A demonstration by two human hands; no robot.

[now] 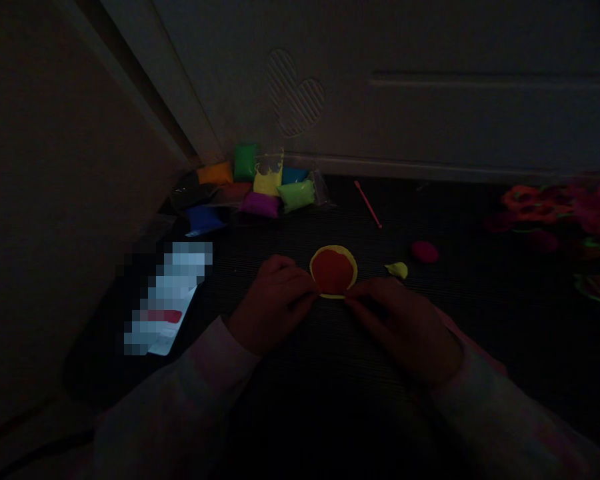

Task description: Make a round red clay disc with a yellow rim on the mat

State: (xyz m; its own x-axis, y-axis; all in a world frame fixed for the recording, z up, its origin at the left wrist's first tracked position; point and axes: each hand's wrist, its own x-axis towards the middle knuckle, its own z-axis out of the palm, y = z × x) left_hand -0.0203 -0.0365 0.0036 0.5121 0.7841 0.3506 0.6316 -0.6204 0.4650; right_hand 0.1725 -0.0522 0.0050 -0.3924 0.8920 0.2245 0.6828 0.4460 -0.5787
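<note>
Pressing at the near rim of a red clay disc (333, 271) backed by a yellow layer, lying flat on the dark ribbed table (290, 400) just ahead of both hands. Left hand (273, 303) touching the disc's lower left edge with curled fingertips, right hand (405, 327) meeting the lower right edge the same way; pinching or merely pressing there, impossible to tell in this dim light, though neither hand closing around anything else. Keeping the disc flat on the surface, likely so the thin yellow rim stays even while being worked from both sides. Lying just to the right, apart from the disc, a small yellow scrap (397, 269), and a little farther a pink ball (425, 251). Resting beyond, well clear of the fingers, a thin pink stick tool (368, 204). Sitting bunched against the back wall, a cluster of coloured clay packets (260, 187), out of the way. Crowding the far right edge, a heap of finished clay flowers (565, 213). Lying to the left, a blurred card or sheet (167, 300), near the left wrist. Leaving open table between disc and stick, and again toward the right before the flowers.
</note>
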